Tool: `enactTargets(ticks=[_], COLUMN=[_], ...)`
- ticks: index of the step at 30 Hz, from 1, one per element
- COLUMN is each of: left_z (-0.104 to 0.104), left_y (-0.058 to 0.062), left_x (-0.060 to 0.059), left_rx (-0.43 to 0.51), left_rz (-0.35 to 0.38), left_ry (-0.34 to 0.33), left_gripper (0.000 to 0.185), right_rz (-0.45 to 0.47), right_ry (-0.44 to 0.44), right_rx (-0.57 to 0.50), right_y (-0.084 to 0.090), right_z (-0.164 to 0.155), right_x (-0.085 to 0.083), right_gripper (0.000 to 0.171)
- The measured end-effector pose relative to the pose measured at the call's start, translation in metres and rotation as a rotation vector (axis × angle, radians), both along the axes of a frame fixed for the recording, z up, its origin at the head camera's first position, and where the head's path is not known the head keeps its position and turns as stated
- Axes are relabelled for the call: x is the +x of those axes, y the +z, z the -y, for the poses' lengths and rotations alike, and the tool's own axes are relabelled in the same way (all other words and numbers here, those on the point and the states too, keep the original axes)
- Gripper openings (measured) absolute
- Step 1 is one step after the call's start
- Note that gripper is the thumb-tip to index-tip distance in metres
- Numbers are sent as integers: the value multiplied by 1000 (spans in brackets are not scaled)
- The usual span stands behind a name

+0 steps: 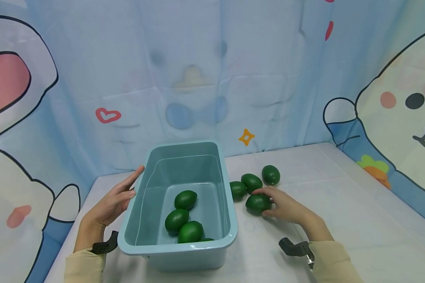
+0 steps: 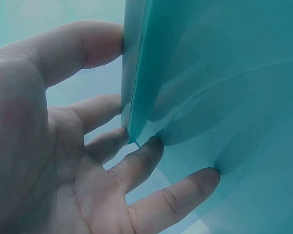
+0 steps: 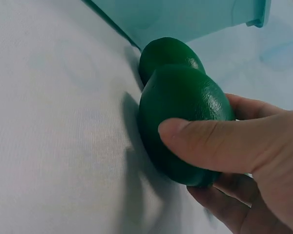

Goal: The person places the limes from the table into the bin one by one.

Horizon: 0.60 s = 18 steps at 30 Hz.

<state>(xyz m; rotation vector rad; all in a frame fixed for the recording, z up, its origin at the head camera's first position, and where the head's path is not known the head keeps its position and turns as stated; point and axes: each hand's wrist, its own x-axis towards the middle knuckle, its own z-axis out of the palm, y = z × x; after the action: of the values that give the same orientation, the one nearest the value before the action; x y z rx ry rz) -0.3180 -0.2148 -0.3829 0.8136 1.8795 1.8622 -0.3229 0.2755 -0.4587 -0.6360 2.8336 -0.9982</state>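
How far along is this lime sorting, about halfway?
Roughly. Three limes plus a sliver of a fourth lie in the blue tub. The right hand grips one lime on the table; the left hand steadies the tub. Three more limes wait on the cloth.

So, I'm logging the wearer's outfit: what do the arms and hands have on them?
Both arms wear pale yellow-beige long sleeves. A dark grey plastic mount sits at each wrist, by the left hand and the right hand. Hands bare: no gloves, no rings seen on the fingers.
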Motion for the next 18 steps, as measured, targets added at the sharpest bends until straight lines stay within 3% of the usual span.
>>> enactTargets(ticks=[12, 18], left_z=[0, 0], left_y=[-1, -1], left_x=[-1, 0], left_rx=[-2, 2], left_rz=[7, 3], left_ry=[5, -2], left_gripper=[65, 65], right_rz=[-8, -70], right_ry=[-57, -87], right_rx=[-23, -110], right_y=[0, 10], right_z=[-6, -9], right_x=[-5, -3], right_gripper=[62, 64])
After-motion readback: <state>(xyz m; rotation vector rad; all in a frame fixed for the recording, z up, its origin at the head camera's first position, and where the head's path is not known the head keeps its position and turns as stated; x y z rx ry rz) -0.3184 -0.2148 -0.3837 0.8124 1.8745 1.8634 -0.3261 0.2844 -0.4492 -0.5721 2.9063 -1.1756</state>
